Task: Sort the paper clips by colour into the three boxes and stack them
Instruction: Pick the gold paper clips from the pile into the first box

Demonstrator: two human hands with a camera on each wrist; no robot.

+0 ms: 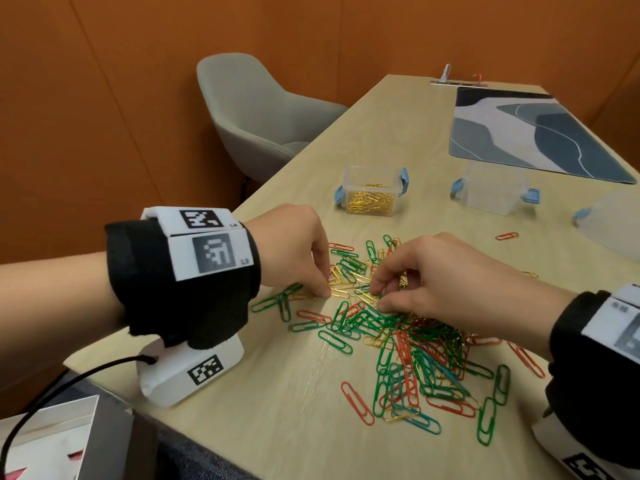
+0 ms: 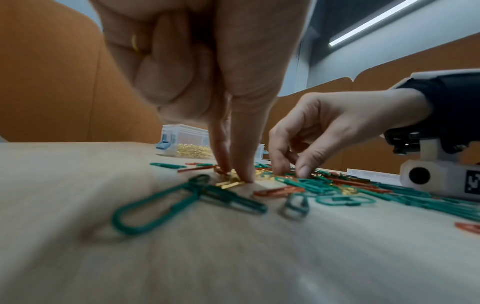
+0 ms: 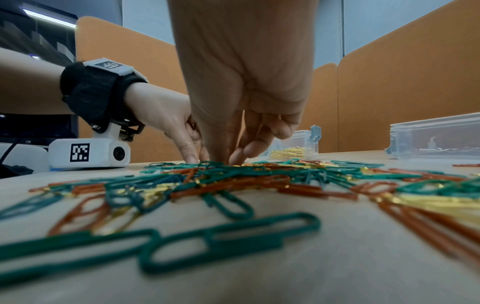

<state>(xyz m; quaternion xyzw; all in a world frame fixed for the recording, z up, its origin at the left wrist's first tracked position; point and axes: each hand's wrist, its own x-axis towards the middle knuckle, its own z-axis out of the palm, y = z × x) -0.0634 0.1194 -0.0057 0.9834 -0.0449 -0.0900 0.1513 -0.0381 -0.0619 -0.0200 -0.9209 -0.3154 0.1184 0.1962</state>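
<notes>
A loose pile of green, red and gold paper clips (image 1: 398,337) covers the near table. My left hand (image 1: 325,291) comes down on the pile's left edge, and its thumb and forefinger (image 2: 235,179) pinch gold clips (image 2: 231,184) against the wood. My right hand (image 1: 378,299) is curled over the middle of the pile, fingertips (image 2: 303,172) down among the clips a little apart. Whether they hold a clip is hidden. A clear box with gold clips (image 1: 370,195) stands behind the pile. An empty clear box (image 1: 493,192) is to its right, and a third box (image 1: 609,226) sits at the right edge.
A single red clip (image 1: 506,236) lies apart near the boxes. A blue-grey patterned desk mat (image 1: 533,133) covers the far right of the table. A grey chair (image 1: 256,112) stands beyond the table's left edge. A white box (image 1: 45,441) sits at the lower left.
</notes>
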